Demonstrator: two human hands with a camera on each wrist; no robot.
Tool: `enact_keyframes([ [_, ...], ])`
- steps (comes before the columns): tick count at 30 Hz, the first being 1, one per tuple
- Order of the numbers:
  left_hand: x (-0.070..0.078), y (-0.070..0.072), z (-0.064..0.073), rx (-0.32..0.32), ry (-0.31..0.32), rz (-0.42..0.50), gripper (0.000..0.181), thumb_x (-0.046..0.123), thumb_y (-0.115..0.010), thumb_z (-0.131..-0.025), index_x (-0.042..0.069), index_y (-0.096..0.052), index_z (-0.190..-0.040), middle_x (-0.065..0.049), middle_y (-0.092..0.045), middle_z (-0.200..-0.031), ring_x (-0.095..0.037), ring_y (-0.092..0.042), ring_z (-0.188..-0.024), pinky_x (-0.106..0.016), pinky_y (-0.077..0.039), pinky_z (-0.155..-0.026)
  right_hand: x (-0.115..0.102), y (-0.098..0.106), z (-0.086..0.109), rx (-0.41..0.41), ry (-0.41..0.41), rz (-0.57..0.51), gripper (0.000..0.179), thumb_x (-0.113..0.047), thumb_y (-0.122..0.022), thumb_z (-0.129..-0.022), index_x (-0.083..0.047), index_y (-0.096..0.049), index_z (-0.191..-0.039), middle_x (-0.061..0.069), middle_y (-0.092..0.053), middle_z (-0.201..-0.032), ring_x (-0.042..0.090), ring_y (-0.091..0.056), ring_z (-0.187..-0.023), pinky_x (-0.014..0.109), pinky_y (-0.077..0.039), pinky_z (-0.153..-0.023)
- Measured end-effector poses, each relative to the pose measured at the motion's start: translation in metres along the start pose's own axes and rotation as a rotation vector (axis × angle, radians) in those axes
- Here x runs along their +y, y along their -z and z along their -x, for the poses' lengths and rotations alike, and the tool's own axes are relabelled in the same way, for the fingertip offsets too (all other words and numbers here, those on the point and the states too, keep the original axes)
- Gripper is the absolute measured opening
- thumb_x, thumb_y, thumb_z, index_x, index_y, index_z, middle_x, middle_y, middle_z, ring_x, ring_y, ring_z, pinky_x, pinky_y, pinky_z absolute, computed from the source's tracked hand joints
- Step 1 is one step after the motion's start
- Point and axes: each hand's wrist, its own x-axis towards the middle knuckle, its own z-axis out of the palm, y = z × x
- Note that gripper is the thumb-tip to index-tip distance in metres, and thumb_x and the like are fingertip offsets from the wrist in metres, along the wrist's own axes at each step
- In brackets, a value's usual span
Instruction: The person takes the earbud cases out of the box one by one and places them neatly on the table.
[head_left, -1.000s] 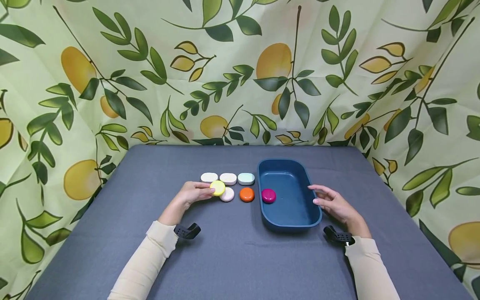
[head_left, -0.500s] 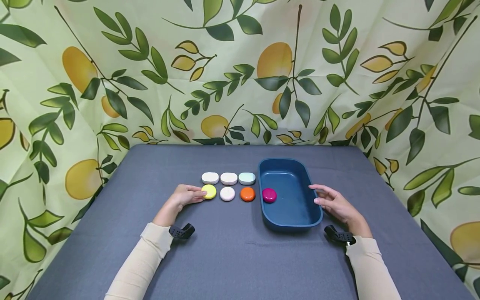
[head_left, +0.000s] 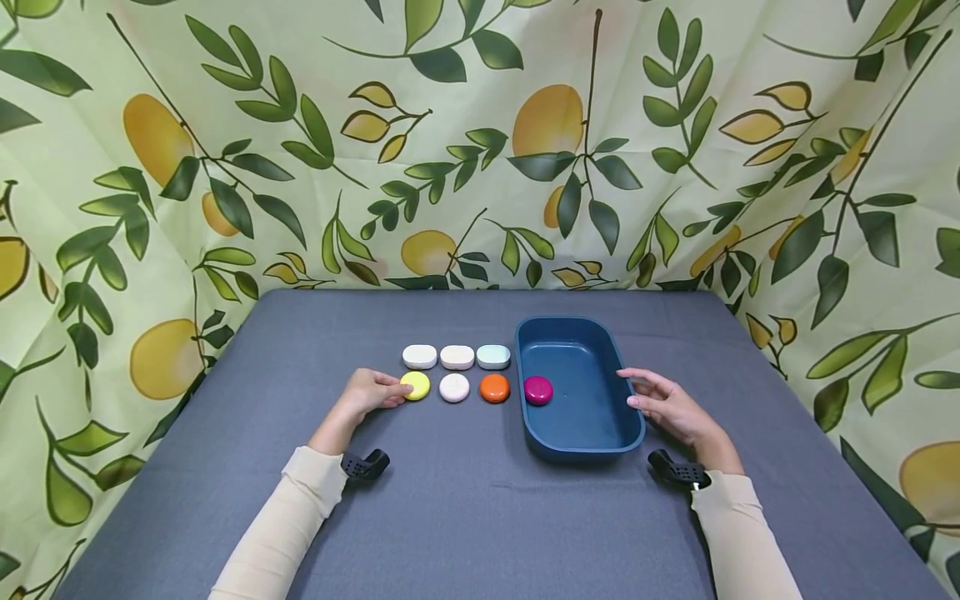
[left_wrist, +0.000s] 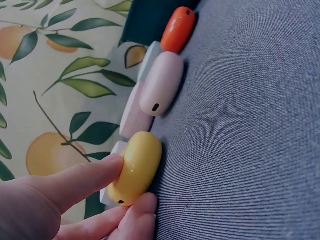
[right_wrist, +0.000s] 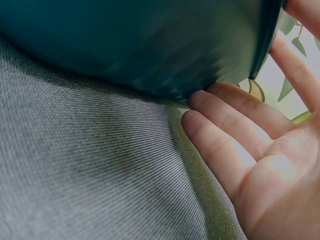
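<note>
Covering the whole background, a leaf-and-lemon printed cloth (head_left: pixel 480 142) is hung behind and beside the grey worktop (head_left: pixel 480 517), whose near corners are cut off by the head view. On the worktop a dark blue tray (head_left: pixel 634 417) is set to the right of centre, and a magenta disc (head_left: pixel 537 390) is seen lying inside it against its left wall. Left of the tray, two short rows of small cases are laid out — at the back a cream case (head_left: pixel 419 357), a pale pink case (head_left: pixel 457 357) and a pale mint case (head_left: pixel 492 357); in front an orange disc (head_left: pixel 494 387), a pinkish-white disc (head_left: pixel 453 387) and a yellow disc (head_left: pixel 416 385).

The left hand (head_left: pixel 367 393) is rested on the worktop at the yellow disc, and in the left wrist view the grip is shown grasping it: the thumb and a finger are curled onto its edge while it lies flat on the cloth. The back row is mostly hidden there behind the front discs.

The right hand (head_left: pixel 667 408) is held just beside the tray's right wall, its grip released — fingers (right_wrist: pixel 220 145) are seen relaxed and straight, their tips at the base of the wall. Whether they actually touch it cannot be told, since the tray is blurred in the right wrist view and its contents are hidden.
</note>
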Motion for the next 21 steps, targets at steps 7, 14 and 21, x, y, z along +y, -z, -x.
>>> enact_keyframes([
  [7, 0.003, -0.001, 0.008, 0.104, -0.054, -0.189, 0.035, 0.019, -0.078, -0.079, -0.007, -0.071, -0.101, -0.003, -0.072, -0.064, 0.001, -0.06, -0.053, -0.014, -0.051, -0.054, 0.001, 0.001, 0.0, -0.011, 0.016, -0.036, 0.043, -0.017, -0.058, -0.096, -0.02, -0.049, -0.138, -0.026, -0.05, -0.121, -0.008, -0.057, -0.103, 0.015, -0.052, -0.085],
  [14, 0.018, -0.003, 0.014, 0.159, -0.127, -0.294, 0.031, 0.023, -0.077, -0.08, -0.003, -0.074, -0.098, -0.007, -0.074, -0.069, 0.0, -0.059, -0.054, -0.015, -0.042, -0.053, 0.001, 0.0, 0.0, -0.006, 0.007, -0.035, 0.043, -0.017, -0.059, -0.096, -0.02, -0.05, -0.138, -0.03, -0.051, -0.116, -0.008, -0.057, -0.102, 0.015, -0.052, -0.085],
  [21, 0.042, -0.023, 0.018, 0.035, -0.26, -0.154, 0.03, 0.013, -0.074, -0.083, -0.007, -0.07, -0.105, -0.019, -0.075, -0.089, -0.014, -0.07, -0.068, -0.022, -0.056, -0.063, 0.001, 0.0, -0.001, 0.007, 0.002, -0.034, 0.045, -0.017, -0.06, -0.095, -0.018, -0.049, -0.139, -0.026, -0.05, -0.119, -0.007, -0.057, -0.102, 0.015, -0.052, -0.085],
])
